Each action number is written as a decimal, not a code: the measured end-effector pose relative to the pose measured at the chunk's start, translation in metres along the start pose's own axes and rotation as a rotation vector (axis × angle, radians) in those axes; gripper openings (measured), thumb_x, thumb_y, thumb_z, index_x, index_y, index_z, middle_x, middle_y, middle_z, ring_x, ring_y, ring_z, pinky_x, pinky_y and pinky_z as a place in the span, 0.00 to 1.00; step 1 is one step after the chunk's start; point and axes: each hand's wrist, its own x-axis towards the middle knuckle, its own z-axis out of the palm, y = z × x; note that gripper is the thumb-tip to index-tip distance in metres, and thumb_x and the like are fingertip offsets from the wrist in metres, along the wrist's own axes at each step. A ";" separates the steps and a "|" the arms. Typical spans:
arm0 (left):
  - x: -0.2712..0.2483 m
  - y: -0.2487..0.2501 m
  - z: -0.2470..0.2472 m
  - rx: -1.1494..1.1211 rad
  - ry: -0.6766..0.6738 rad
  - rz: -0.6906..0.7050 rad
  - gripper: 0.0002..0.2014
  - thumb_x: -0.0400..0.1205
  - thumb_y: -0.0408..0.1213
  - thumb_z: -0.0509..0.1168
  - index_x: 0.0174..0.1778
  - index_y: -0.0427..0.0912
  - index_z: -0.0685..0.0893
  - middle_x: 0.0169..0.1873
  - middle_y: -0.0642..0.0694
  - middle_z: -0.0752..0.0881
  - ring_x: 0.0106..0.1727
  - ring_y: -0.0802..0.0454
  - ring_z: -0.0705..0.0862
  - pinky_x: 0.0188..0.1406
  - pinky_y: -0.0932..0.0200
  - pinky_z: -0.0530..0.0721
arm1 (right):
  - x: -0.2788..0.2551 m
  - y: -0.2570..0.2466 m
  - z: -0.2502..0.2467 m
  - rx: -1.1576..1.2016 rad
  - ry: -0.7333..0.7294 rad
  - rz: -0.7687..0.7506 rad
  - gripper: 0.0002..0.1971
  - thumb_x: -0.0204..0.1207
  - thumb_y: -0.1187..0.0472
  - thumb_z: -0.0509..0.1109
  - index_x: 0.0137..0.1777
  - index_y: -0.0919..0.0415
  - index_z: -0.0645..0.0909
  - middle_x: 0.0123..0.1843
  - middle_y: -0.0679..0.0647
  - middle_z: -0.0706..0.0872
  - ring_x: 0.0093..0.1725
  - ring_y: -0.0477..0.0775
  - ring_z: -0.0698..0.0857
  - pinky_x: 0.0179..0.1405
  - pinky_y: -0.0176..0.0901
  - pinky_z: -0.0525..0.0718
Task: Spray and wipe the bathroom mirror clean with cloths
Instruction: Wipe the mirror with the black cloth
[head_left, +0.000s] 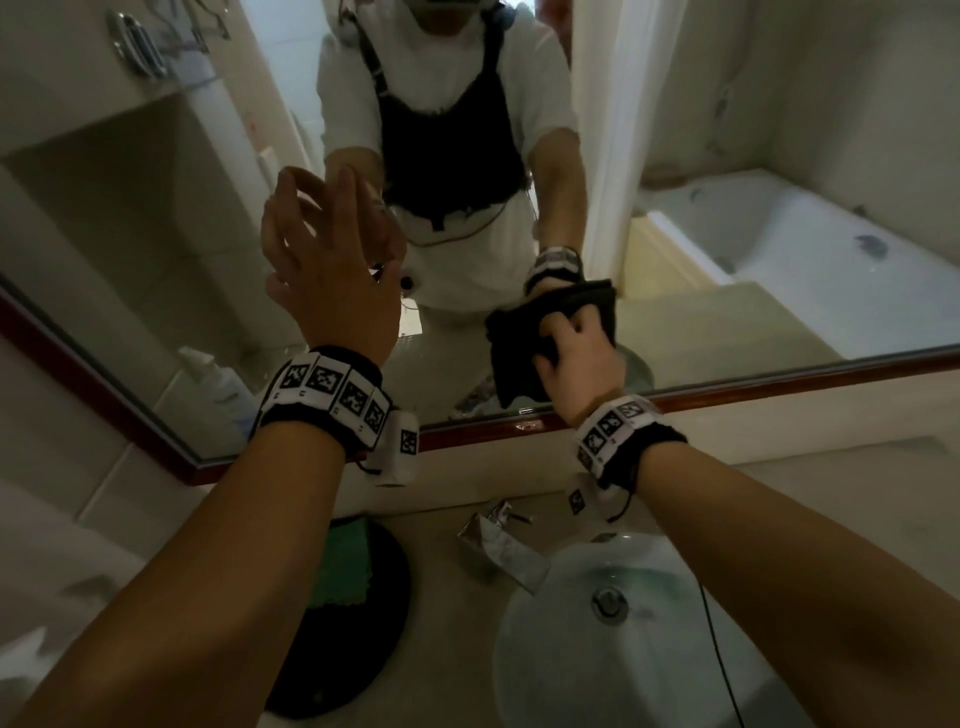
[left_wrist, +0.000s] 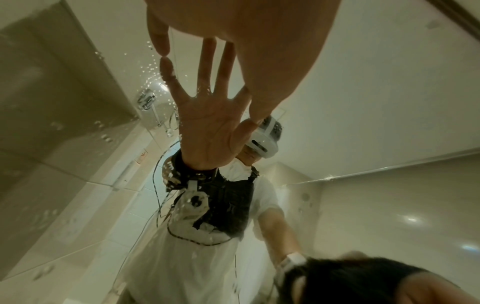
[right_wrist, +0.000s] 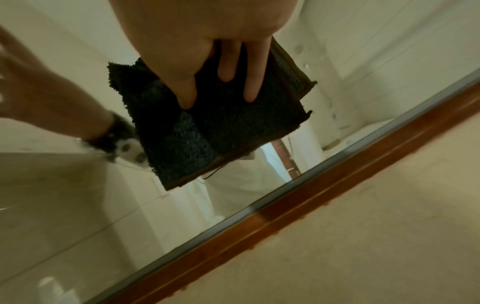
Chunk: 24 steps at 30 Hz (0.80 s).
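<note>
**Mirror wipe under way, low on the glass**

Over on the left, a pump bottle (head_left: 215, 387) shows only as a reflection near the mirror's corner. On the counter below sits a dark round tray (head_left: 358, 649) with a green cloth (head_left: 340, 566) on it, probably kept there as the second cloth for a later pass. Next along, the left hand (head_left: 327, 265) is raised against the mirror (head_left: 156, 218) with fingers spread wide and holding nothing; in the left wrist view one fingertip meets its own reflection, so it seems to steady the person against the glass, where droplets still cling. Further right, the right hand (head_left: 579, 353) presses a folded dark cloth (head_left: 519, 358) flat to the mirror, fingers laid across it, not bunched, which spreads the pressure. The cloth sits just above the wooden frame (head_left: 779, 384), so the lower strip looks like the part being wiped. Nearer, below that hand, are the tap (head_left: 498, 545) and the basin (head_left: 571, 665).
</note>
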 end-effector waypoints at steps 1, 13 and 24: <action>-0.001 0.000 0.001 0.002 0.008 0.005 0.45 0.77 0.53 0.73 0.86 0.61 0.55 0.86 0.38 0.51 0.85 0.35 0.53 0.74 0.30 0.68 | 0.000 0.011 -0.005 -0.011 0.010 0.038 0.16 0.73 0.57 0.73 0.59 0.53 0.76 0.63 0.59 0.72 0.50 0.64 0.81 0.38 0.48 0.79; -0.029 -0.018 0.013 -0.058 -0.003 0.000 0.42 0.76 0.49 0.74 0.84 0.64 0.58 0.85 0.42 0.49 0.83 0.37 0.59 0.71 0.32 0.74 | -0.001 0.079 -0.023 0.022 0.074 0.261 0.14 0.75 0.62 0.72 0.54 0.52 0.71 0.64 0.58 0.70 0.51 0.65 0.82 0.46 0.54 0.85; -0.071 -0.043 0.047 -0.089 -0.014 -0.063 0.45 0.75 0.48 0.77 0.85 0.56 0.59 0.85 0.38 0.54 0.80 0.41 0.58 0.71 0.39 0.75 | -0.018 0.083 0.016 0.014 0.047 0.325 0.15 0.73 0.64 0.73 0.56 0.56 0.73 0.65 0.60 0.70 0.55 0.67 0.81 0.48 0.54 0.83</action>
